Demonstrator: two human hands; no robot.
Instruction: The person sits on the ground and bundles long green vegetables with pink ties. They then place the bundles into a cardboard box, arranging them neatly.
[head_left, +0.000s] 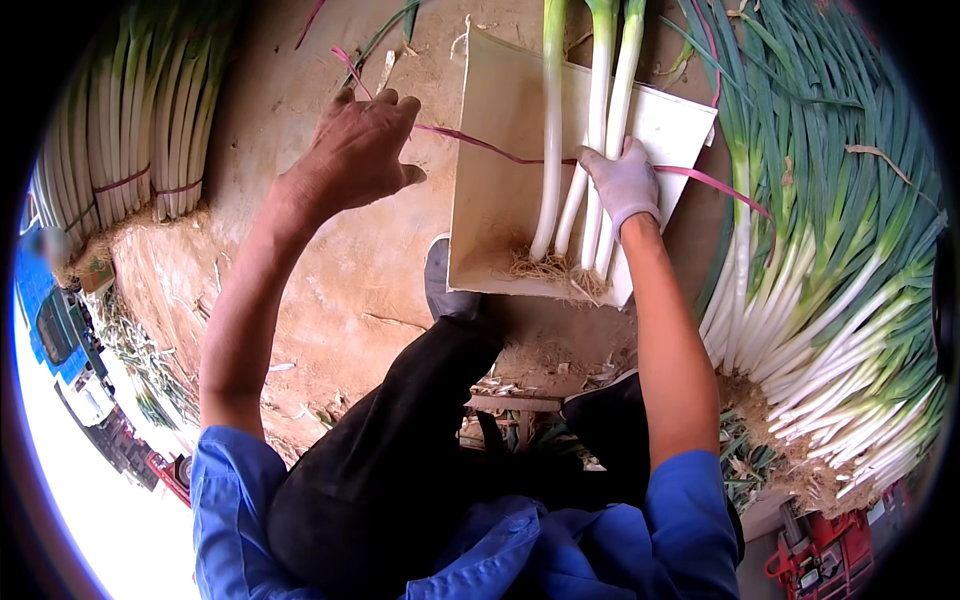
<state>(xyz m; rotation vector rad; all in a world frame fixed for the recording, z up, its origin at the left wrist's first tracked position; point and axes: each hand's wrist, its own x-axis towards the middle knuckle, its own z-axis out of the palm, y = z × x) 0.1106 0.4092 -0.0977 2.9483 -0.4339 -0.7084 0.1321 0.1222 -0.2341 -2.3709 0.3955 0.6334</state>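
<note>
My right hand (622, 176), in a pale glove, grips white stalks of large green onions (597, 187) near their middle. They and a separate stalk (551, 150) beside them stand in an open-sided white box (495, 180), roots at its near edge. A pink tie strip (480, 142) crosses the box, passes behind the stalks and comes out right of the glove. My bare left hand (367, 146) is over the floor left of the box, thumb spread from the fingers. The strip's left end runs behind these fingers; whether they pinch it is hidden.
A large heap of loose green onions (795, 300) lies at the right. Tied bundles (127, 127) stand at the upper left. My shoe (450, 281) touches the box's near-left corner. Red machinery (825, 555) is at the lower right. Scraps litter the earthen floor (337, 300).
</note>
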